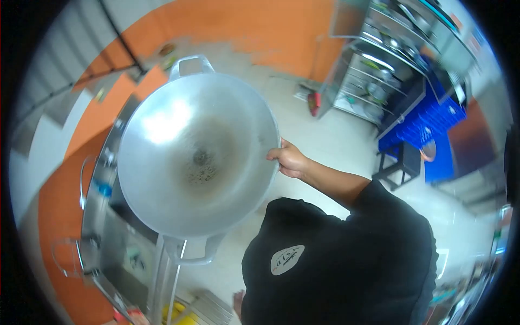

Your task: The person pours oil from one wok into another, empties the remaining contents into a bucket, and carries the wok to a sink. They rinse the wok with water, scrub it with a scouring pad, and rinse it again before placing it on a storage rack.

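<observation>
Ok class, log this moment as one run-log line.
right hand: grips wok rim | wok: held up, dark residue at centre | left hand: unseen

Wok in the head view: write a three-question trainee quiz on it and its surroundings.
1. Where does the right hand grip the wok?
A) on its rim
B) on a loop handle
C) flat under its base
2. True or false: the inside of the wok is clean and bright all the way to the middle.
3. Fill in: the stacked crates beside the metal shelves are ___ in colour.

Key: 1 A. 2 False: dark residue sits in the middle. 3 blue.
</observation>
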The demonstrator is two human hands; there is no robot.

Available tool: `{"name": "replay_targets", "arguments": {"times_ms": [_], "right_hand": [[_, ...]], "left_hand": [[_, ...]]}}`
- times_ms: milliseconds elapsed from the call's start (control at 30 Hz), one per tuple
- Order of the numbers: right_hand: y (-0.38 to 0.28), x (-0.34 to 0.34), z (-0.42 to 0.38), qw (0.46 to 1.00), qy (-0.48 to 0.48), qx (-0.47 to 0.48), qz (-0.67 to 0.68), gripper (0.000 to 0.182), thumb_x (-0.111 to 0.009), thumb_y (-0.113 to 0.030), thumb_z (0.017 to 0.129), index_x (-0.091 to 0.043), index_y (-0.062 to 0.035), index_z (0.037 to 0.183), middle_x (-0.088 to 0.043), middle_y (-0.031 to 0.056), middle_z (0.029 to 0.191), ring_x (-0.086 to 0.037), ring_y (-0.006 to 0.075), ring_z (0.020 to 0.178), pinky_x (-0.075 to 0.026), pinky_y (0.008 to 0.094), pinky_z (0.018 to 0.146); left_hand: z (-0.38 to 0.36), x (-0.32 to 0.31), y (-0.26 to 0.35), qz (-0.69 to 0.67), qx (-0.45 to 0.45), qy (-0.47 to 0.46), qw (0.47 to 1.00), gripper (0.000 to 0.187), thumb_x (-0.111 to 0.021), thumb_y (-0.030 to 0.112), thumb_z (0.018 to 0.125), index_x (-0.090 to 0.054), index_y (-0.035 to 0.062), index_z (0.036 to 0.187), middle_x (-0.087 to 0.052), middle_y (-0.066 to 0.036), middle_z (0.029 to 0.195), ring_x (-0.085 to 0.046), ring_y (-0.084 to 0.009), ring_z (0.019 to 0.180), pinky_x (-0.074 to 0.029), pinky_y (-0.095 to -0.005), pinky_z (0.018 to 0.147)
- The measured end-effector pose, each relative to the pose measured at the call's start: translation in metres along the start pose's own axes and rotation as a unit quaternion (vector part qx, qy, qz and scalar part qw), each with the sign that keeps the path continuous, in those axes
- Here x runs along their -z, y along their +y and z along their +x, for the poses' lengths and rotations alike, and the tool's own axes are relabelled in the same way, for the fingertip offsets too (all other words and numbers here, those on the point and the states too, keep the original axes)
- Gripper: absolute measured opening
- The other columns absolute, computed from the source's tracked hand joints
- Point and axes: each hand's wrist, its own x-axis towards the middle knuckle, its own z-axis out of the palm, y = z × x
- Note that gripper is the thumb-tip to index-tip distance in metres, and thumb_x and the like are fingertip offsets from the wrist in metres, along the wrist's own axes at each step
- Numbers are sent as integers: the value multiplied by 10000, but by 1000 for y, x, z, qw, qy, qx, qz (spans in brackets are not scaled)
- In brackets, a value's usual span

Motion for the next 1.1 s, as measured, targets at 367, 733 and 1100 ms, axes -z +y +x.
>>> {"name": "replay_targets", "arguments": {"times_ms": [367, 733, 1100], "right_hand": [[-65, 208, -58, 968, 177, 52, 172, 566, -485, 68, 702, -412, -86, 1242, -567, 72, 877, -588, 163, 590, -448, 282, 382], [-45, 304, -129, 896, 382, 59, 220, 618, -483, 58, 720, -363, -92, 1308, -516, 101, 1000, -584, 239, 791, -551, 427, 472], [12, 345, -220, 712, 616, 185, 283, 757, -370, 120, 722, -124, -231, 1345, -423, 250, 1211, -588, 508, 852, -552, 593, 503]], "left_hand": [[156, -273, 60, 432, 167, -54, 885, 286, -481, 252, 921, -529, 77, 1142, -558, -66, 1193, -551, -209, 1031, -464, -366, 858], [235, -421, 59, 559, 182, -157, 794, 290, -478, 270, 927, -532, 79, 1139, -556, -63, 1192, -545, -206, 1041, -458, -364, 858], [303, -501, 100, 704, 210, -216, 643, 294, -475, 288, 934, -534, 82, 1135, -554, -59, 1192, -539, -203, 1051, -452, -362, 858]]}}
